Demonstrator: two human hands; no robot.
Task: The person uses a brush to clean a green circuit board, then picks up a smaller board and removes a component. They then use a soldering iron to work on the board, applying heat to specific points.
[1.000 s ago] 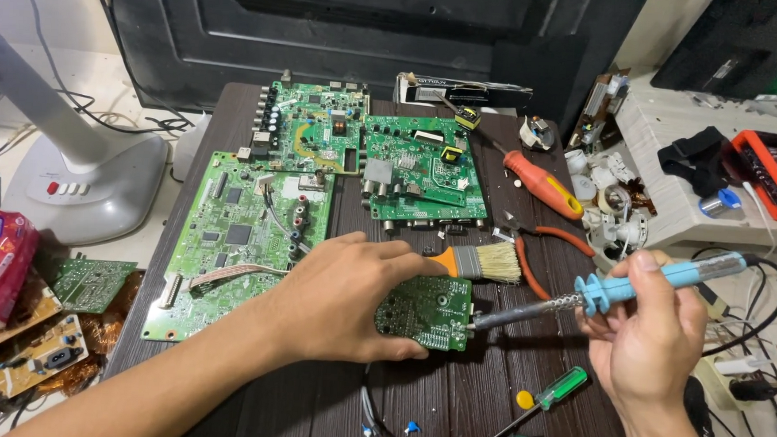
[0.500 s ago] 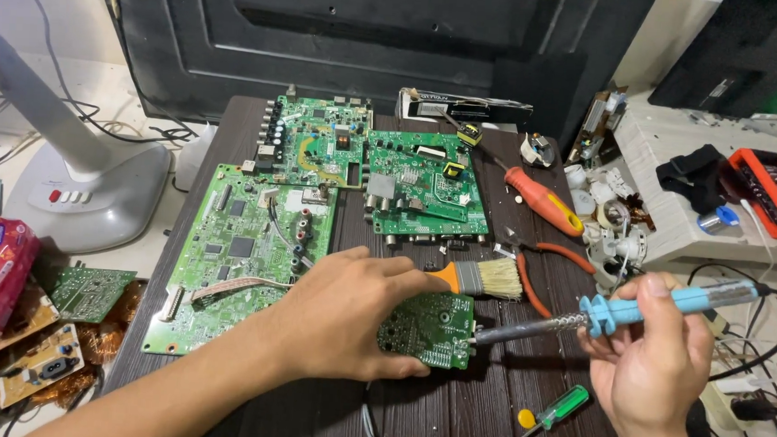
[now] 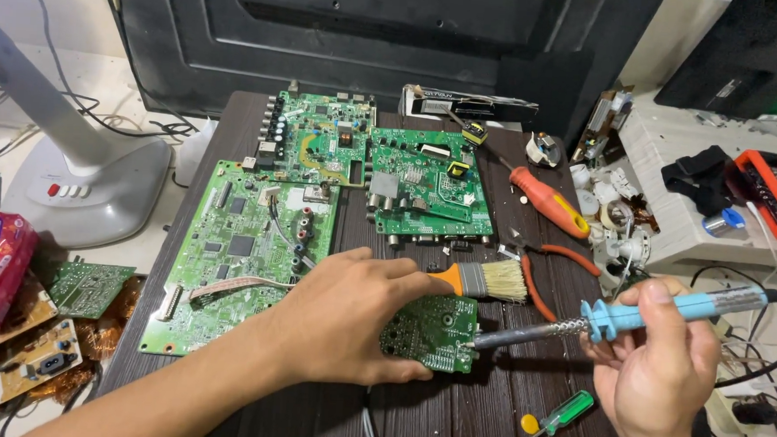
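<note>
The left hand (image 3: pixel 348 318) lies flat, fingers spread, on a small green board (image 3: pixel 431 332) near the front of the dark wood-grain table (image 3: pixel 484 419), pinning it. The right hand (image 3: pixel 655 374) wraps its fingers closed around the blue handle of a soldering iron (image 3: pixel 631 315), whose grey metal shaft meets the board's right edge.

The risk, as I judge it: the left fingertips sit close to the iron's tip, so a slip could burn them, and if the board slides under light pressure the tip could smear neighbouring joints.

A brush (image 3: pixel 483 279) with an orange handle and pale bristles lies just beyond the board. 3 larger green boards (image 3: pixel 254 247) lie behind, flat and studded with components. Orange-handled pliers (image 3: pixel 536 271) and a screwdriver (image 3: pixel 545 198) rest to the right.
</note>
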